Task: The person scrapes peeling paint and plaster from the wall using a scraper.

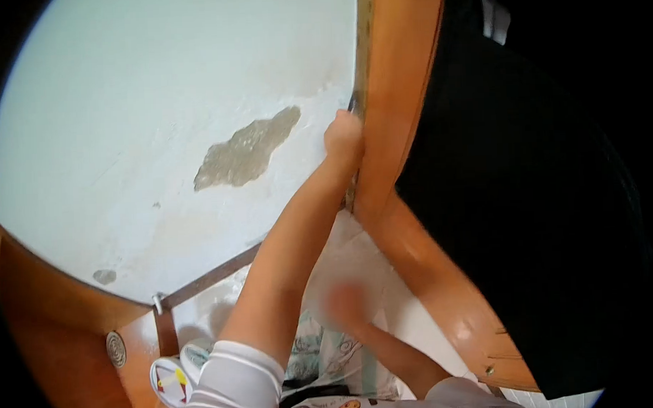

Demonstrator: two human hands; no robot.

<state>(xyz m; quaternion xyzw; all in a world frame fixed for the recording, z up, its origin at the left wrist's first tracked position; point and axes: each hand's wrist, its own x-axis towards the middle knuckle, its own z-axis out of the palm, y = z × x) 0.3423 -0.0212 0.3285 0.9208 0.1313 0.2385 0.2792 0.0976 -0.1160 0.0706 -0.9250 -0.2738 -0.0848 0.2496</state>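
My left hand [344, 137] is closed at the edge where the white wall [157, 80] meets the orange wooden frame [393, 65]. A small dark tip [352, 102] shows just above its fingers; the rest of the held thing is hidden. Left of this hand, the wall has a large bare grey-brown patch [249, 149] with ragged edges. Lower down, my right hand [346, 304] hangs over the floor near my body, too smeared to show its fingers or anything in them.
A small grey patch [105, 276] marks the wall's lower left. White tubs, one with a coloured label [171, 383], stand at the bottom left near a metal fitting [157, 303]. Brown trim [214, 275] runs along the wall's foot. Dark cloth [528, 197] fills the right side.
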